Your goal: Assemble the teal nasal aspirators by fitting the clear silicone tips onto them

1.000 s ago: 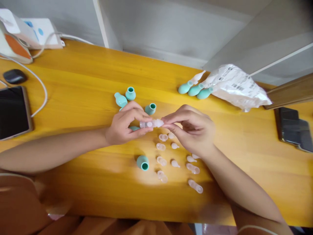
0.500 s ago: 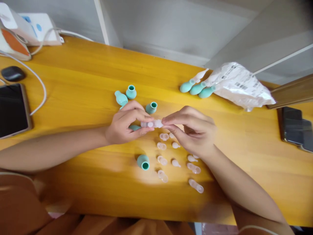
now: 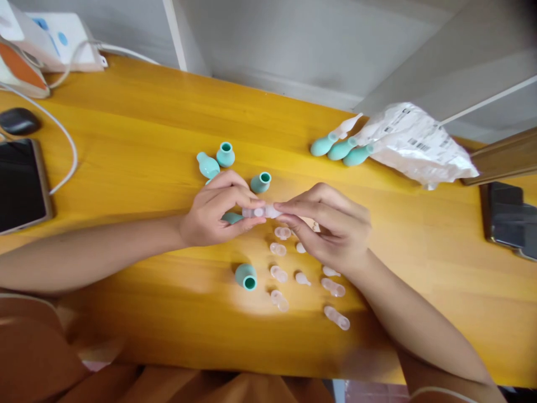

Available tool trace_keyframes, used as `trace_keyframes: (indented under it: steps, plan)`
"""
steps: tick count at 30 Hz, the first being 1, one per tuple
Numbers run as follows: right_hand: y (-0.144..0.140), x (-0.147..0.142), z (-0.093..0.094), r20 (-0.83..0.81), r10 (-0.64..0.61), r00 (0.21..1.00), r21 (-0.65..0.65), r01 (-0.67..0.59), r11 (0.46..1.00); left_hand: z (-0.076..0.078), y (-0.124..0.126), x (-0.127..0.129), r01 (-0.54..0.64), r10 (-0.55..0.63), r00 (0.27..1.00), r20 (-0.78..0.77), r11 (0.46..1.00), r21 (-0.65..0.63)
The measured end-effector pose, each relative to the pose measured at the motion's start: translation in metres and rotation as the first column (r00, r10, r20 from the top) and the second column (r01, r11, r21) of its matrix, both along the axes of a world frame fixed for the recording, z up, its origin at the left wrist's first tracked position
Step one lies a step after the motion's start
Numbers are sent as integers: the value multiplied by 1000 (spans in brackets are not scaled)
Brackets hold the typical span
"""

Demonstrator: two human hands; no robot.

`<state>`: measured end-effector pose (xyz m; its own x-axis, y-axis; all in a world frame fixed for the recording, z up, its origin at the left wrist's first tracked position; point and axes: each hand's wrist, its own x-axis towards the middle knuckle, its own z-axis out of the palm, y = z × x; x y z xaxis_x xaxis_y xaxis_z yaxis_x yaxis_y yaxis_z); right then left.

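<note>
A clear plastic connector tube with a round side port is pinched between the thumb and fingers of my left hand. From the other side, my right hand pinches a small whitish soft tip at the tube's right end; its fingertips partly cover it. Just behind my left hand stands a teal rubber bulb, with another teal bulb partly hidden behind its fingers. Below the hands lie several clear connectors and small white teardrop-shaped tips. An open-necked teal bulb rests nearer my body.
Three teal bulbs with clear nozzles lie beside a white plastic bag at the back right. Dark phones are at the far right. On the left are a tablet-like device, a black mouse and a white cable.
My right fingertips have shifted slightly left and cover more of the whitish tip at the tube's end. My left hand keeps its pinch on the connector. The camera view has shifted a little.
</note>
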<state>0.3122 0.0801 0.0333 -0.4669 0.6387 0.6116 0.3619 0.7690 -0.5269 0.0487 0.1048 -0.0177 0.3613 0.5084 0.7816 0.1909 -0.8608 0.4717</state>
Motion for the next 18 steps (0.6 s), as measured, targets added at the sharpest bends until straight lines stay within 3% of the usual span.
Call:
trace_keyframes:
  steps: [7, 18]
  plan:
    - [-4, 8, 3, 105, 37, 994, 65, -44, 997, -1, -1, 0, 7, -7, 1000, -3, 1000, -8]
    - [-5, 10, 1, 140, 53, 989, 49, -60, 997, -2, -1, 2, 1, 0, 1000, -31, 1000, 20]
